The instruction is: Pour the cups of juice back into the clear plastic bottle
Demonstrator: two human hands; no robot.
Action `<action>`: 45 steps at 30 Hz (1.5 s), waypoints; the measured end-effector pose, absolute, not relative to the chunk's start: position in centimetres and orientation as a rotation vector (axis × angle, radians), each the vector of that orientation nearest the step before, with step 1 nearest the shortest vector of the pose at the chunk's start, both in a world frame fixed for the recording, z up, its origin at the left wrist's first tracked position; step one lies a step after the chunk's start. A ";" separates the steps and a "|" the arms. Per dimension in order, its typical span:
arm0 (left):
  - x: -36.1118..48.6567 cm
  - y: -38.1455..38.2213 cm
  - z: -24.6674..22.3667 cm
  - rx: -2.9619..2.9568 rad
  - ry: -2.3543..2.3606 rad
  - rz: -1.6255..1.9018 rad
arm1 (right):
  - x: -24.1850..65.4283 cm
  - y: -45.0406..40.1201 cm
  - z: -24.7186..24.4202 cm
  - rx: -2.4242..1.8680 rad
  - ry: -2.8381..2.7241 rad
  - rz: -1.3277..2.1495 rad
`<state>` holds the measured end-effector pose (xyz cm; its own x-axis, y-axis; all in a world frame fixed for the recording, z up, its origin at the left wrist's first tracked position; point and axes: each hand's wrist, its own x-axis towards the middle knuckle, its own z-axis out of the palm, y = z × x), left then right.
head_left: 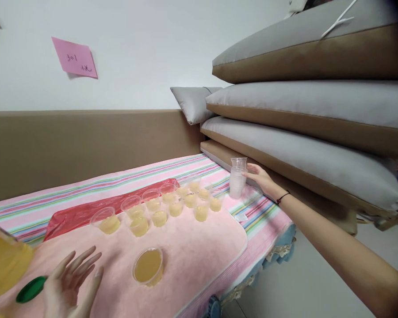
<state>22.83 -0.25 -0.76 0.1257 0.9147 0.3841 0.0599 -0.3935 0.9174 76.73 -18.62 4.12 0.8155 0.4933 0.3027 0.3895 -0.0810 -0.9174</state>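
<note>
My right hand [260, 177] reaches out to the right, its fingers closed on a clear plastic cup at the top of a tall stack of plastic cups [236, 183]. Low on the left, my left hand [69, 285] is open with its fingers spread and nothing in it. Beside it lies a green lid [32, 289]. A wide tub of yellow liquid [148, 266] stands to the right of my left hand. Behind the tub, several clear cups [159, 216], each partly filled with something pale yellow, stand in uneven rows.
A pink mat [199, 247] lies over a striped cloth [268, 223]. Red plastic [73, 218] stretches behind the cups. Something yellow [5, 260] stands at the left edge. Thick grey and brown cushions [305, 106] are stacked on the right, close to my right arm.
</note>
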 end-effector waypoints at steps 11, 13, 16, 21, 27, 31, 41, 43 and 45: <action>22.9 -0.2 -0.4 1.637 0.994 1.326 | 76.9 -16.6 9.5 -1.755 -0.647 0.180; 23.0 -0.4 -0.2 1.649 1.007 1.307 | 76.8 -16.1 10.0 -1.749 -0.654 0.194; 23.1 -0.6 0.1 1.643 1.005 1.287 | 76.7 -15.9 10.1 -1.721 -0.679 0.180; 23.4 -0.8 0.5 1.646 0.984 1.304 | 76.2 -16.7 7.8 -1.680 -0.721 0.131; 23.4 -1.2 0.4 1.645 0.954 1.318 | 75.9 -17.7 4.7 -1.697 -0.699 0.133; 23.6 -1.3 0.2 1.640 0.940 1.365 | 76.4 -17.6 4.8 -1.703 -0.695 0.080; 23.0 -0.5 -0.6 1.635 0.921 1.366 | 73.6 -18.2 6.3 -1.727 -0.800 -0.206; 23.0 -0.7 -0.5 1.615 0.927 1.367 | 70.9 -18.9 7.1 -1.703 -0.871 -0.354; 23.2 -1.0 -0.4 1.589 0.943 1.358 | 67.2 -19.6 6.9 -1.673 -0.956 -0.354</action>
<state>23.18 -1.02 -0.41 0.1362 0.9177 0.3732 0.0291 -0.3803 0.9244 67.24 -19.61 6.86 0.6268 0.4076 0.6641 0.7416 -0.0506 -0.6689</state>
